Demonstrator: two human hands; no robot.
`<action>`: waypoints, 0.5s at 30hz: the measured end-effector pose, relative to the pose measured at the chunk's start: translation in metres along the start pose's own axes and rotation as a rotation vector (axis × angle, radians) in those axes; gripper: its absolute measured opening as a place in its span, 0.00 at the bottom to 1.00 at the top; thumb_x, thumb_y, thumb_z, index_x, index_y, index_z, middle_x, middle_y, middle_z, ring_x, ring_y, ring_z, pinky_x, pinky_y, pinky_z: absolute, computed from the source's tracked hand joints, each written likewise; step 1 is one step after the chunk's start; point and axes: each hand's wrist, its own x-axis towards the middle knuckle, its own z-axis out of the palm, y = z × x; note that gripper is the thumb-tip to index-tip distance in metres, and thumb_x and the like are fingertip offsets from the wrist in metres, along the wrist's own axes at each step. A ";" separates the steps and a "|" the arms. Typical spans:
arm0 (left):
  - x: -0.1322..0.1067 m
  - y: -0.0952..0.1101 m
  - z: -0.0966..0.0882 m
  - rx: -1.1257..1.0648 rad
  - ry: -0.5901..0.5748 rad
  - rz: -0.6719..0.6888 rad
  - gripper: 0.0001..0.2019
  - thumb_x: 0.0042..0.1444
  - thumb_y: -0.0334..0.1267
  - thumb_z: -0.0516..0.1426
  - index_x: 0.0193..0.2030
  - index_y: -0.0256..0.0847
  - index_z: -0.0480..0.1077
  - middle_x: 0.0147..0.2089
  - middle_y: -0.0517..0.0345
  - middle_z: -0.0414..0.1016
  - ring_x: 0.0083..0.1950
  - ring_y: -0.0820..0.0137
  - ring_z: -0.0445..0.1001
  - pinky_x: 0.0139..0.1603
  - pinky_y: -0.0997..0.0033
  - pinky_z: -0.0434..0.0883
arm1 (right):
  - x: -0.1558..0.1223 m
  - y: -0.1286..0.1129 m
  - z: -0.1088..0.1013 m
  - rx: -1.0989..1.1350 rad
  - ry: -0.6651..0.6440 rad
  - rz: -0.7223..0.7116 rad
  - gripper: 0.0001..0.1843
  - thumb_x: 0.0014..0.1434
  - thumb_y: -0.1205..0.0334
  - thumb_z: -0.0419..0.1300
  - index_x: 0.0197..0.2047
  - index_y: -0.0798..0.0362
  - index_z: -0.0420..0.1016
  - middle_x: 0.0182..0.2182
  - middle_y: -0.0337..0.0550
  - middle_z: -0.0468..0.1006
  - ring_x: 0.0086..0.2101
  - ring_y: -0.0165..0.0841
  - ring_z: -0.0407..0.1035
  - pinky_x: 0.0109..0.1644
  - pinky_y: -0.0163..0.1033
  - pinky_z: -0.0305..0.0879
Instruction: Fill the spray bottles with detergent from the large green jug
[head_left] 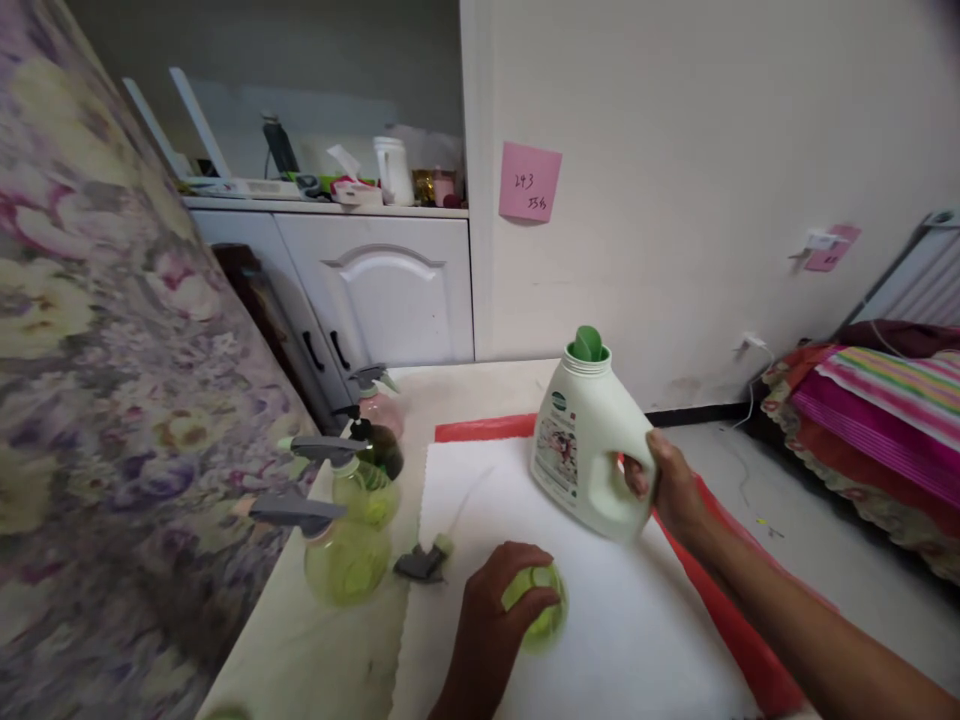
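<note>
My right hand (671, 485) is wrapped round the handle of a large pale green detergent jug (577, 450), held slightly tilted over the white sheet. The jug has no cap on, and a green pouring spout shows in its mouth. Fingers and thumb of my left hand (506, 595) curl round the top of a small yellow-green bottle (546, 630) on the sheet. Left of that bottle lies a grey spray head (424, 562) with a thin clear tube. How full the small bottle is I cannot make out.
Along the table's left side stand two yellow-green spray bottles (349, 565), a dark pump bottle (384, 450) and a pink spray bottle (381, 405). White paper (480, 500) lies over a red cloth (487, 430). A floral curtain (135, 400) hangs at left; a bed (877, 410) is at right.
</note>
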 end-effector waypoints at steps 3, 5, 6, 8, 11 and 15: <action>0.002 -0.002 0.000 -0.026 -0.012 0.002 0.11 0.45 0.31 0.63 0.37 0.47 0.77 0.43 0.57 0.78 0.47 0.62 0.75 0.51 0.64 0.69 | 0.010 0.011 0.021 0.033 0.014 -0.036 0.34 0.62 0.38 0.40 0.14 0.49 0.60 0.11 0.38 0.60 0.17 0.32 0.56 0.27 0.40 0.55; 0.002 -0.004 0.000 -0.022 -0.013 -0.021 0.11 0.45 0.32 0.63 0.37 0.47 0.77 0.42 0.56 0.78 0.47 0.62 0.75 0.51 0.64 0.69 | 0.015 0.020 0.031 0.055 0.007 -0.044 0.33 0.62 0.38 0.42 0.13 0.49 0.60 0.10 0.37 0.60 0.16 0.32 0.56 0.26 0.39 0.55; 0.001 -0.004 0.000 -0.012 -0.012 -0.036 0.10 0.46 0.33 0.63 0.37 0.48 0.77 0.42 0.56 0.78 0.46 0.62 0.75 0.50 0.64 0.70 | 0.016 0.025 0.035 0.063 0.004 -0.048 0.33 0.61 0.38 0.42 0.13 0.49 0.61 0.10 0.37 0.60 0.16 0.32 0.56 0.25 0.39 0.55; 0.000 -0.005 0.000 0.008 -0.011 -0.054 0.09 0.46 0.35 0.63 0.37 0.48 0.77 0.41 0.56 0.78 0.46 0.61 0.75 0.49 0.63 0.70 | 0.018 0.032 0.039 0.070 0.003 -0.051 0.33 0.60 0.37 0.43 0.13 0.49 0.61 0.10 0.37 0.60 0.16 0.31 0.57 0.24 0.38 0.55; 0.000 -0.004 -0.001 0.015 -0.017 -0.054 0.10 0.46 0.37 0.64 0.38 0.48 0.77 0.41 0.55 0.78 0.45 0.60 0.75 0.49 0.63 0.70 | 0.020 0.037 0.039 0.056 -0.006 -0.040 0.33 0.61 0.38 0.43 0.13 0.50 0.61 0.10 0.37 0.61 0.16 0.31 0.58 0.25 0.37 0.56; 0.000 -0.001 -0.004 0.022 -0.050 -0.056 0.11 0.47 0.37 0.64 0.40 0.48 0.77 0.42 0.55 0.77 0.45 0.61 0.74 0.50 0.62 0.70 | 0.019 0.036 0.037 0.016 -0.010 -0.031 0.34 0.61 0.37 0.42 0.14 0.50 0.63 0.11 0.37 0.63 0.17 0.31 0.60 0.26 0.37 0.59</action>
